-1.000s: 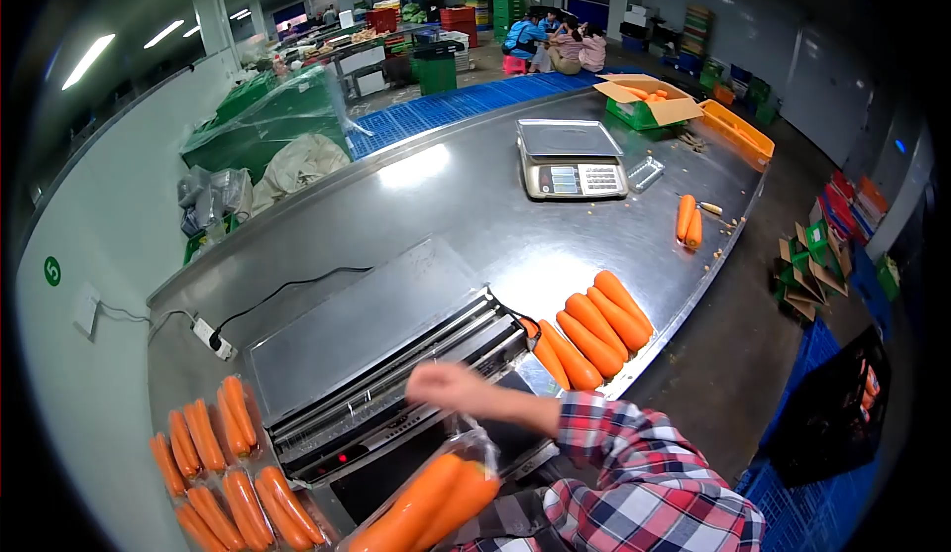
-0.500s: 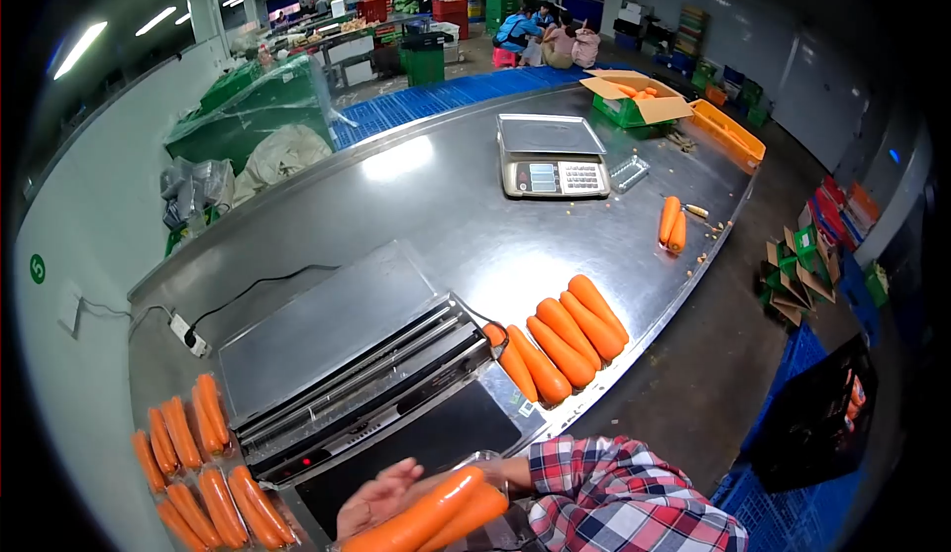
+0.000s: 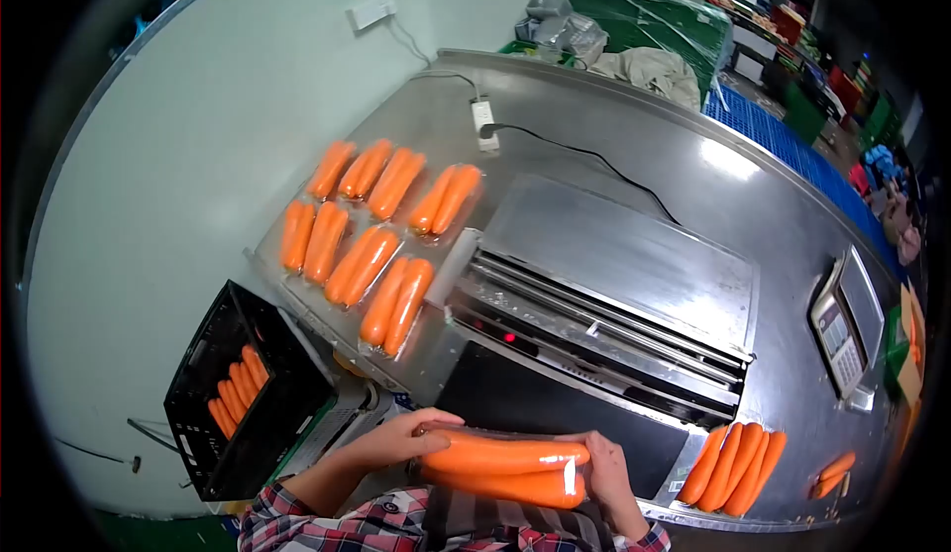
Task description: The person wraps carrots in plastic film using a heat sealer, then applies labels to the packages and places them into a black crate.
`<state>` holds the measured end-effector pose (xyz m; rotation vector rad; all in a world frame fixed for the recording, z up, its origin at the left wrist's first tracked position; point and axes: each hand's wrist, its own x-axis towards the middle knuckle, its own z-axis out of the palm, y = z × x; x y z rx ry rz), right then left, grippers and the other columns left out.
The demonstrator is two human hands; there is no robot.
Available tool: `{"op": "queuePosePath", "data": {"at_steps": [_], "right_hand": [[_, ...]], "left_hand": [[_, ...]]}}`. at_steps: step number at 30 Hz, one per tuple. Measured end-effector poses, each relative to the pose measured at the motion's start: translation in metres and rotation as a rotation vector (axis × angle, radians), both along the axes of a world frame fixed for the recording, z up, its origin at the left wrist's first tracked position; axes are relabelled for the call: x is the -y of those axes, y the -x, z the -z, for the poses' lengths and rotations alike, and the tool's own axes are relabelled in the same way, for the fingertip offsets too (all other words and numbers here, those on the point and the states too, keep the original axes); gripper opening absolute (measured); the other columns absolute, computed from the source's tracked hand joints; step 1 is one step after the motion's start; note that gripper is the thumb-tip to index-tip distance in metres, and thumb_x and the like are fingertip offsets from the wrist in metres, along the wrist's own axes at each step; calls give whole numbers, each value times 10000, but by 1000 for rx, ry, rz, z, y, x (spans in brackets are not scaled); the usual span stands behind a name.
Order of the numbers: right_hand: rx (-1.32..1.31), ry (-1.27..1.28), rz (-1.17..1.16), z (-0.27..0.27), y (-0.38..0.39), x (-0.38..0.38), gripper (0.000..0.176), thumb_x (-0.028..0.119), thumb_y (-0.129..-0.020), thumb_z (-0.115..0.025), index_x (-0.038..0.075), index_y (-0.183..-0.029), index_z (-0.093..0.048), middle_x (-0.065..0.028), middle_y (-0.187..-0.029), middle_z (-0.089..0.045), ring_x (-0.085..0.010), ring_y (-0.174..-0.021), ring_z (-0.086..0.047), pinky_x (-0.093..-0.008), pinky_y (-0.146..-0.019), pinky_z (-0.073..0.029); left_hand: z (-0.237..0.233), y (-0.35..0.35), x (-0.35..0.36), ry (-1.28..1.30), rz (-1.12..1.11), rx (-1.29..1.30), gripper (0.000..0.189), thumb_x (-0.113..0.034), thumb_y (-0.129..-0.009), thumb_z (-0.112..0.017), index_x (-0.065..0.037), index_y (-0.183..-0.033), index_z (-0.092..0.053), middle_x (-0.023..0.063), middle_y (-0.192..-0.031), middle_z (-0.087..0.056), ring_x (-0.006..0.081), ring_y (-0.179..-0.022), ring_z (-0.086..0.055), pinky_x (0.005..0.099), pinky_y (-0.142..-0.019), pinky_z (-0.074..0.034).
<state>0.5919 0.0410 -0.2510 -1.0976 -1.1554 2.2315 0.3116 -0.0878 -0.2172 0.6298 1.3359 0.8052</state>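
Note:
Two carrots in a clear wrapped pack [image 3: 505,468] lie sideways at the bottom centre, held between both hands. My left hand [image 3: 401,441] grips the pack's left end, thumb on top. At its right end, my right hand [image 3: 606,468] closes round the edge. Just beyond is the wrapping machine [image 3: 594,339] with a red light and a black front plate [image 3: 555,408]. Several wrapped carrot packs [image 3: 362,265] lie in two rows on the table's left part. Loose carrots [image 3: 733,468] sit together right of the machine.
A black crate [image 3: 203,408] with carrots stands at the lower left, below the steel table [image 3: 644,121]. At the right are a scale [image 3: 842,339], two more carrots [image 3: 835,473] and an open box [image 3: 909,344]. A power strip [image 3: 483,124] lies near the wall. People sit far right.
The view has swung left, bringing the black crate into sight. Both hands now hold the pack's ends; before, one hand was spread beside the carrots.

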Motion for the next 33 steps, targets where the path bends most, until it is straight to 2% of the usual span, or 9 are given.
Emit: {"op": "queuePosePath", "data": {"at_steps": [2,5,10,16,19,21,23,27,33], "right_hand": [[23,-28,-14,-14,33,-10,415,285,-957,-366,-49,-995,-608,-114,-925,-634,-146,-810,-597,-248,-765,-470],[-26,-58,-29,-37,79,-13,365,244,-954,-389,-54,-1002,-595,-101,-930,-627,-136,-806,-590,-237,-755,-468],[25,-71,-189,-59,144,-29,357,253,-942,-426,-65,-971,-585,-131,-917,-625,-160,-796,-606,-273,-756,-488],[-3,-131,-132,-67,189,-36,316,170,-922,-427,-24,-1168,-470,-124,-1044,-581,-216,-901,-595,-313,-800,-478],[-165,34,-223,-64,189,-37,286,142,-932,-435,-33,-1155,-483,-131,-1064,-584,-177,-891,-590,-296,-799,-483],[-42,39,-253,-58,189,-30,294,181,-934,-424,-51,-1100,-493,-195,-996,-594,-240,-828,-608,-333,-762,-495],[47,60,-265,-55,194,-23,310,204,-934,-420,-64,-1069,-499,-226,-960,-599,-272,-804,-616,-351,-744,-501],[134,161,-355,-52,208,-14,429,316,-921,-468,-28,-1178,-468,-169,-1025,-580,-210,-866,-581,-307,-781,-461],[201,195,-255,-57,238,-11,342,273,-938,-443,-27,-1090,-509,-127,-925,-610,-175,-776,-589,-275,-711,-473]], "left_hand": [[-11,16,0,18,-107,-43,359,-174,-884,-507,38,-1174,-503,97,-1045,-580,146,-973,-549,279,-877,-426],[15,45,19,-116,-444,262,358,-169,-864,-533,35,-1157,-509,82,-1017,-587,146,-953,-556,275,-858,-439],[10,98,34,-128,-235,321,594,-227,-695,-700,47,-1180,-494,112,-1134,-562,183,-1050,-536,313,-928,-406],[48,140,37,-254,-550,363,577,-239,-736,-652,33,-1209,-463,124,-1162,-549,202,-1059,-535,333,-930,-413],[55,187,36,-543,-810,110,461,-222,-774,-616,12,-1153,-501,108,-1124,-564,199,-1021,-555,343,-911,-433],[45,241,29,-497,-1131,235,356,-215,-808,-591,-16,-1096,-528,79,-1078,-577,190,-968,-573,347,-873,-458],[64,314,37,-642,-1328,60,290,-230,-836,-576,-44,-1056,-547,52,-1003,-590,155,-867,-585,296,-752,-491],[75,456,37,-501,-1527,-436,370,-244,-810,-642,-26,-1095,-547,13,-931,-596,85,-721,-544,200,-555,-422],[133,564,27,-292,-1407,-765,445,-280,-798,-661,-39,-1150,-533,32,-1064,-558,130,-914,-533,255,-685,-453]]}}
